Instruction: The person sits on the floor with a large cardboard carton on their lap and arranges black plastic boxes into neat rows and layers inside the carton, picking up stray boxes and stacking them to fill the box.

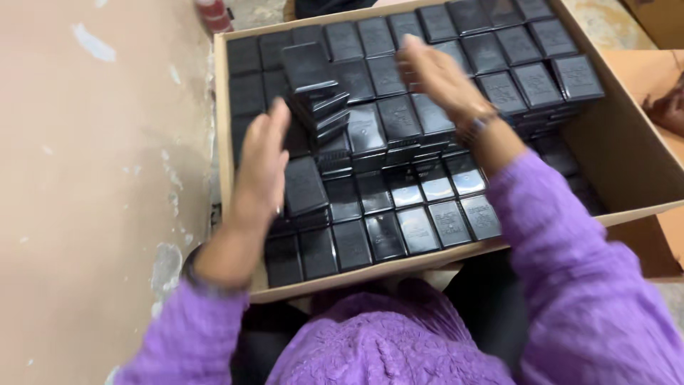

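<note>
A large cardboard box is packed with several rows of small glossy black rectangular boxes. A leaning stack of these black boxes rises near the box's left middle. My left hand is flat, fingers extended, just left of and below that stack, over the packed boxes. My right hand hovers with fingers apart above the boxes to the right of the stack, a bracelet at its wrist. Neither hand grips anything. Both arms wear purple sleeves.
A beige, scuffed surface lies left of the carton. A red-and-white object sits beyond the carton's far left corner. Another brown cardboard flap lies at the right. My purple garment fills the bottom.
</note>
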Available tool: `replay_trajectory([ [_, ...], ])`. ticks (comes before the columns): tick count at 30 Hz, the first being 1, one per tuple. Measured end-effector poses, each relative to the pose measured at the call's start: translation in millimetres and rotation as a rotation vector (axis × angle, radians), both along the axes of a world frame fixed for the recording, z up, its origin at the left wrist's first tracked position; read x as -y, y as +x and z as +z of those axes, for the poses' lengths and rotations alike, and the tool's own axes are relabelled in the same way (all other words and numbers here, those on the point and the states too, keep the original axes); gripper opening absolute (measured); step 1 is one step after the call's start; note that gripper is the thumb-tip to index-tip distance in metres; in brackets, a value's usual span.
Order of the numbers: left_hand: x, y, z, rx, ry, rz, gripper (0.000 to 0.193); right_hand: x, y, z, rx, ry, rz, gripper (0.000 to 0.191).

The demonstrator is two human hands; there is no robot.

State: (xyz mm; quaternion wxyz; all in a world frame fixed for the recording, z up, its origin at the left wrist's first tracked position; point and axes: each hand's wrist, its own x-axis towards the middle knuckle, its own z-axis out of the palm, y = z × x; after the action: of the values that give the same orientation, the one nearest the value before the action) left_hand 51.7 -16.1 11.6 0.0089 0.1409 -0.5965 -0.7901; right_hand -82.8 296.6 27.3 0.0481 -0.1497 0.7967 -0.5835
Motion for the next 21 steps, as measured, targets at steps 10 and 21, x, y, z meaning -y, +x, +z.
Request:
replay_trajectory([
  [10,-25,-120,9,0.327,0.370,-0.123,0.088,152,-11,23,0.287,0.086,0.042,0.093],
  [21,-204,129,23,-0.823,-0.306,-0.225,0.120,-40,286,-6,-0.588,-0.252,-0.496,0.080],
])
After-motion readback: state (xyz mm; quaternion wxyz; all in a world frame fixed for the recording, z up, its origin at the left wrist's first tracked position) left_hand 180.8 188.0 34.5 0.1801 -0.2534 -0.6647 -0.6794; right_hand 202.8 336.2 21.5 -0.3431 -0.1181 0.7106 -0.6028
